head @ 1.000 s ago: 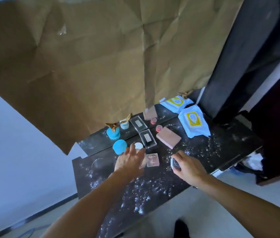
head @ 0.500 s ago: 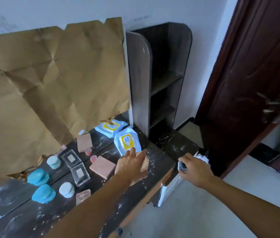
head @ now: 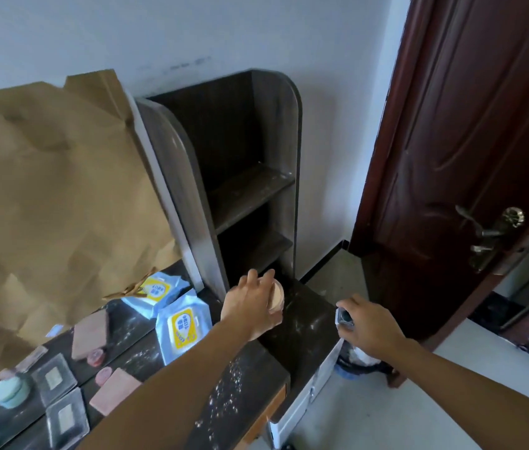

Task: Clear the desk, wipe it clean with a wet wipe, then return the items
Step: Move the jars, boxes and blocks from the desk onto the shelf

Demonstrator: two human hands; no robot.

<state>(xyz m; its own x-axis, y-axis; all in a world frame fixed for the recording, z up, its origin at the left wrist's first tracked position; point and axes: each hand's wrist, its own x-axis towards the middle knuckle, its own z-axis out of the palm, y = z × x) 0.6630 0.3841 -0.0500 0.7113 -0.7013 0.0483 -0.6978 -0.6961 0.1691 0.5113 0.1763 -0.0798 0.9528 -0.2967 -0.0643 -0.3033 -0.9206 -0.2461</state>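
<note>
Left hand is closed around a small round beige compact, fingers curled over its top, disc face tilted toward the camera. It hangs just over the low dark side surface at the foot of the shelf unit, right beside the unit's bottom opening. Contact with that surface can't be told; looks slightly above it.

Right hand grips a small dark, clear-edged case, fingers wrapped over it, case poking out on the thumb side. It sits further out from the shelf unit, past the outer edge of the side surface, over the floor.

Key relation: the landing spot lies straight down and a little ahead of the left fingers, toward the shelf unit. Left hand is the nearer one, so the compact likely goes down first; the right must come inward toward the shelf unit to reach the same surface.

Still on the dusty desk, on the side away from the shelf unit's open front: wet wipe pack, pink flat box, clear square cases, teal jars at the far end. A mirror behind doubles them. Clearing looks only partly done; wiping not yet begun.
</note>
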